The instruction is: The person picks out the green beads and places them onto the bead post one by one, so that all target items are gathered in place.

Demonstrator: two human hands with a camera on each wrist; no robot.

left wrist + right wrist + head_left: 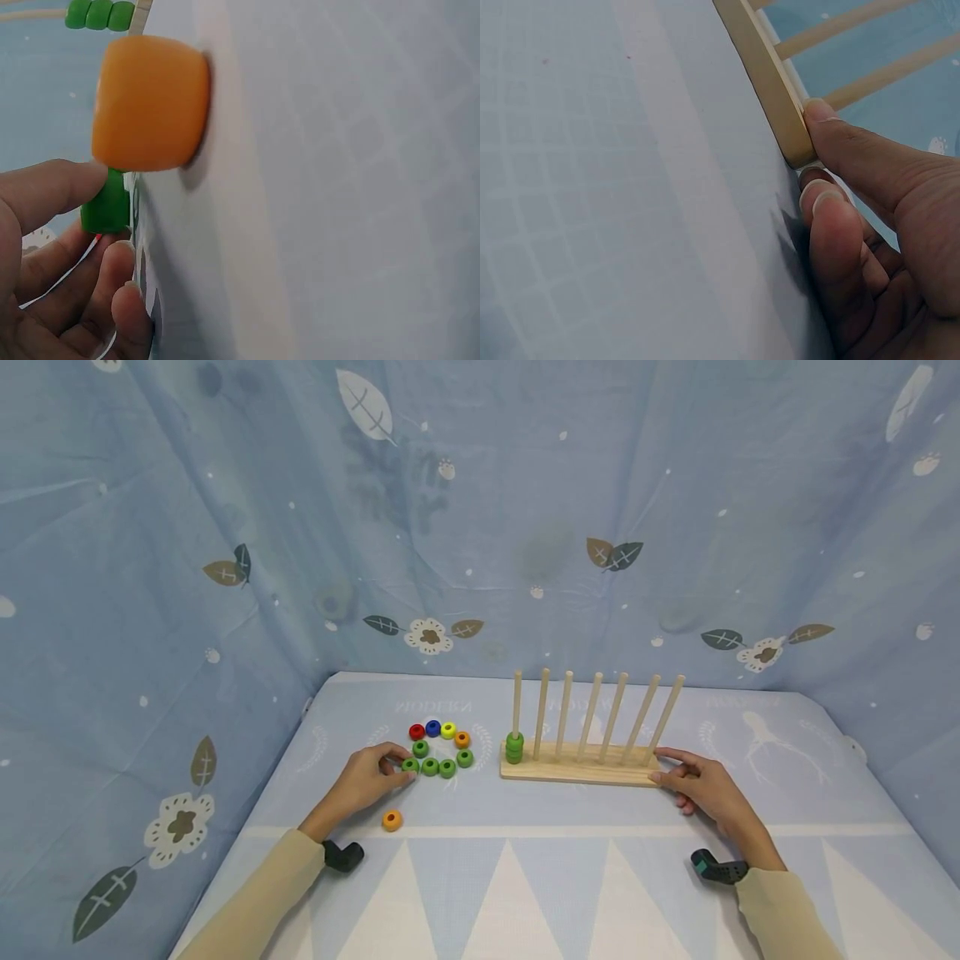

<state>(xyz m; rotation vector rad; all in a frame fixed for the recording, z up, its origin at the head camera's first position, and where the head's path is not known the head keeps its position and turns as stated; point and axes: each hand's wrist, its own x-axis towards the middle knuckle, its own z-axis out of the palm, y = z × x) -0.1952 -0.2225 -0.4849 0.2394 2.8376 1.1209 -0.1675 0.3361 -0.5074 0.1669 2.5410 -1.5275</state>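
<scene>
Bench (577, 814): pale blue and white, patterned.
Peg rack (581, 773): wooden, seven pegs; three green beads (514, 748) stacked on the leftmost.
Right hand (701, 785): gripping the rack's right end, thumb in front.
Left hand (375, 777): pinching a green bead (410, 765) (the cluster's leftmost).
Bead cluster (447, 768): left of the rack, mixed colours.
Lone orange bead (392, 820): nearer the person.
</scene>
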